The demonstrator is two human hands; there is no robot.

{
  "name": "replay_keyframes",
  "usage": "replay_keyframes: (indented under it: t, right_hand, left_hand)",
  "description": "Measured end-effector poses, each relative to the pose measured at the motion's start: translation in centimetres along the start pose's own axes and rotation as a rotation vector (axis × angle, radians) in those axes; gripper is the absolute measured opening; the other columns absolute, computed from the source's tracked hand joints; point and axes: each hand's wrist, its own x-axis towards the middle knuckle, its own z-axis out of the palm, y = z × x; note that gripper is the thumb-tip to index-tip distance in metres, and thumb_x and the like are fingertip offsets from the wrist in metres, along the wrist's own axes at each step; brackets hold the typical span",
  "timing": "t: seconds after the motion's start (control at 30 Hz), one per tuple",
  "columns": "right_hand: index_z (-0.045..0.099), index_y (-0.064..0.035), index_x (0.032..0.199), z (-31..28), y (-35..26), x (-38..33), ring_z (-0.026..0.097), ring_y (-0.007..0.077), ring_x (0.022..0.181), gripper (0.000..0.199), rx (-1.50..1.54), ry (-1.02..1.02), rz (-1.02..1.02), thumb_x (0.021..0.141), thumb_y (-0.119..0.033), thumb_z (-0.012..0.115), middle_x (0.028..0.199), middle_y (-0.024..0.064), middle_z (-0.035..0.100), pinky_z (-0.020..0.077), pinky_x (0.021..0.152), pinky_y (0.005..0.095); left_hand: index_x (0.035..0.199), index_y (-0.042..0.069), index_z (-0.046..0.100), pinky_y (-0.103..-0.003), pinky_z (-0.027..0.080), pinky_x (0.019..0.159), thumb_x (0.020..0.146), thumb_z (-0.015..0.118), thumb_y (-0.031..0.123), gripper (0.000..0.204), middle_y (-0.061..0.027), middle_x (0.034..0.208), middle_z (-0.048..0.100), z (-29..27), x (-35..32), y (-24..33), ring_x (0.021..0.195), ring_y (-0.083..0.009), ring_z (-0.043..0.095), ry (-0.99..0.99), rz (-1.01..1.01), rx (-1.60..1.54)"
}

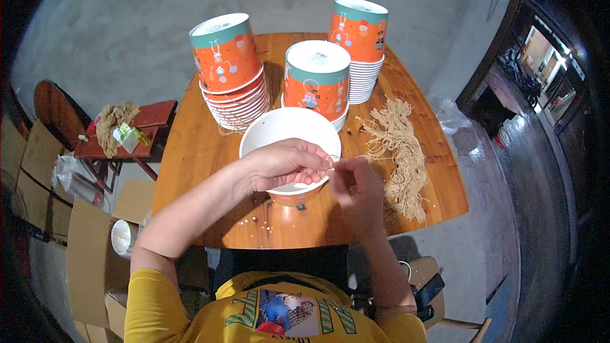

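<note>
An upright paper bucket (291,126), white inside and orange outside, stands on the table in front of me. Over its mouth, my left hand (287,164) pinches a thin beige string (334,157) between thumb and fingers. My right hand (359,194) is closed at the bucket's right rim, its fingertips meeting the same string close to the left ones. Whether the string passes through the bucket wall is hidden by my fingers. To the right of my right hand lies a bundle of beige strings (406,165), its loose ends trailing toward the bucket.
Upside-down stacks of orange buckets stand behind: left (225,57), middle (316,82) and right (359,32). Small bits are scattered near the wooden table's (298,232) front edge. A red bench (152,121) with a cloth is at left; a chair (422,273) with a phone is at right.
</note>
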Motion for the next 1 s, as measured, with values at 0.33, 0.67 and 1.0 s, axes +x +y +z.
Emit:
replay_keyframes:
  t: [0.33,0.67,1.0]
  right_hand:
    - [0.056,-0.0036,0.088,0.1,0.3,-0.6,0.058,0.0122,0.065,0.012,0.039,0.004,0.139,0.080,-0.004,0.065,0.073,0.0054,0.058,0.0470,0.060,0.0258]
    - [0.055,-0.0043,0.086,0.0,1.8,-0.6,0.055,0.0140,0.062,0.013,0.035,-0.042,0.120,0.077,-0.001,0.064,0.072,0.0054,0.056,0.0445,0.057,0.0275]
    - [0.058,-0.0045,0.080,1.0,-1.8,-0.7,0.041,0.0014,0.059,0.006,0.151,-0.043,0.270,0.082,-0.003,0.064,0.066,-0.0063,0.050,0.0344,0.053,0.0183]
  left_hand:
    - [0.096,0.003,0.058,-0.014,0.045,0.062,0.089,0.056,0.009,0.008,0.0017,0.083,0.059,0.2,0.7,-0.3,0.070,-0.0031,0.054,-0.026,0.109,0.097]
    - [0.091,0.006,0.056,-0.016,0.040,0.056,0.085,0.056,0.008,0.006,0.0028,0.077,0.055,0.4,1.1,-0.1,0.063,-0.0030,0.049,-0.053,0.202,0.349]
    - [0.096,0.006,0.056,-0.015,0.045,0.052,0.088,0.055,0.004,0.009,0.0006,0.080,0.060,0.7,0.8,1.0,0.066,-0.0027,0.056,-0.007,-0.040,-0.004]
